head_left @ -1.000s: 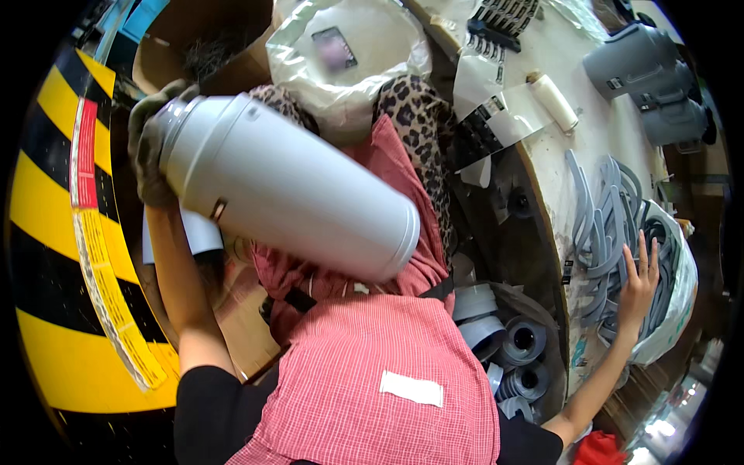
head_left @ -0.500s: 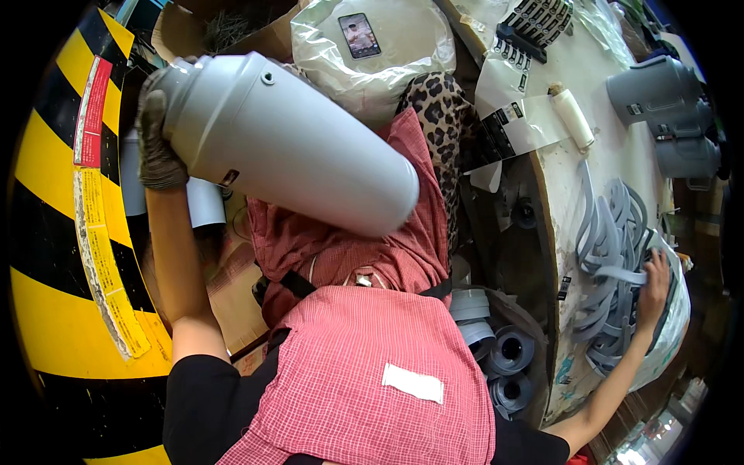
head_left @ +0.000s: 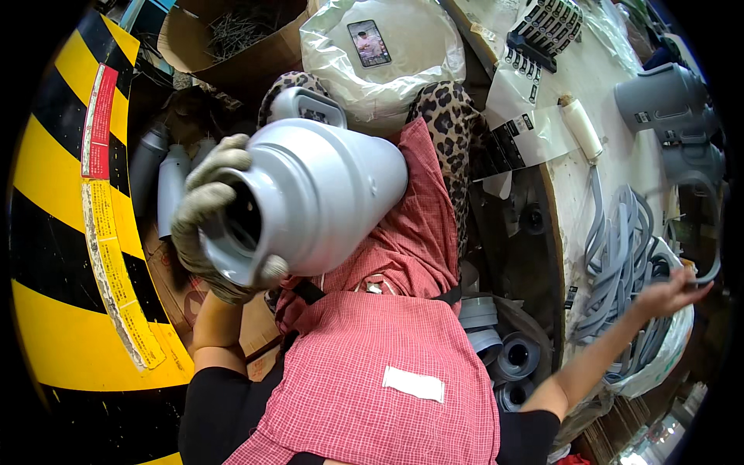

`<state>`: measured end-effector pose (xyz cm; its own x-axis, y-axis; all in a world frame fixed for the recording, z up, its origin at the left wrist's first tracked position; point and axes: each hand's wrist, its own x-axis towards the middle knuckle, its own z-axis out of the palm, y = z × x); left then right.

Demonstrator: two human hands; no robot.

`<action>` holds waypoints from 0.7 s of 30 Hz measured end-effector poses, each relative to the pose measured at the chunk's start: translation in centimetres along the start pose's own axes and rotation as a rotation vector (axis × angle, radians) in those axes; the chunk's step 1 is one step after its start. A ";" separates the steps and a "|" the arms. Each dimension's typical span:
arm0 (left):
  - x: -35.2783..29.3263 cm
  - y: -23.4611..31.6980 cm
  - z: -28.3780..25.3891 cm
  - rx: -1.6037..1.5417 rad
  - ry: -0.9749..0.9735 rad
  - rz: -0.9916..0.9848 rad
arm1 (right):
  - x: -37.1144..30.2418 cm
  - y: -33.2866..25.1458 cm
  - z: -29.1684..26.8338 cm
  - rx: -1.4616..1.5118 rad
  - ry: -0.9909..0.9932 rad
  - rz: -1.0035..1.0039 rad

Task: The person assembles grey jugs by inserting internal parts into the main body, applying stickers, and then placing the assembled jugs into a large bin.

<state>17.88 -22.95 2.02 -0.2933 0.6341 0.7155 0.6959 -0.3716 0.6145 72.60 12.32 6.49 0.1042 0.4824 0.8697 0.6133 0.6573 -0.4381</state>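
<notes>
My left hand [head_left: 203, 221], in a knitted work glove, grips the open neck end of a grey plastic flask body [head_left: 333, 198]. The body lies tilted over my lap, its dark opening facing me. A grey handle [head_left: 329, 111] shows just beyond it; I cannot tell whether the two are joined. On the right, my bare right hand [head_left: 666, 294], blurred, holds a curved grey plastic strap [head_left: 714, 225] that arches up toward the jugs. Beneath that hand lies a heap of similar straps [head_left: 616, 263] in a clear plastic bag [head_left: 670, 349].
Several grey jugs [head_left: 663, 105] and a white roll [head_left: 581, 130] stand or lie on the right-hand table [head_left: 620, 167]. Ahead are a phone [head_left: 369, 43] on a plastic-covered round top and a cardboard box [head_left: 182, 39] of metal pieces. A striped yellow-black panel [head_left: 54, 256] borders the left.
My left hand has lowered the flask body and turned its open neck toward me. My right hand has come off the heap, lifting a grey strap to the right.
</notes>
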 end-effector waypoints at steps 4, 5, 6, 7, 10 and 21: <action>1.5 2.0 1.7 -0.058 -0.276 0.140 | -7.3 -13.3 14.2 0.797 -0.055 0.070; 1.4 2.9 1.9 -0.003 -0.304 0.116 | -10.5 -17.7 18.4 1.022 0.016 0.385; 1.4 3.9 2.1 0.047 -0.333 0.088 | -11.3 -22.4 20.1 1.310 -0.351 0.323; 1.9 4.7 3.0 0.029 -0.226 0.035 | -12.4 -26.2 20.9 1.570 -0.394 0.571; 1.1 3.1 2.5 0.141 -0.095 0.036 | -14.3 -29.0 22.7 1.872 -0.533 0.763; 1.6 2.0 2.8 0.156 -0.085 0.050 | -16.4 -31.8 23.8 1.625 -0.482 0.813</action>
<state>20.65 -20.84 3.46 -0.2041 0.6746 0.7094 0.8033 -0.2987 0.5152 32.75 -2.72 0.80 -0.4274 0.8283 0.3624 -0.7385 -0.0886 -0.6685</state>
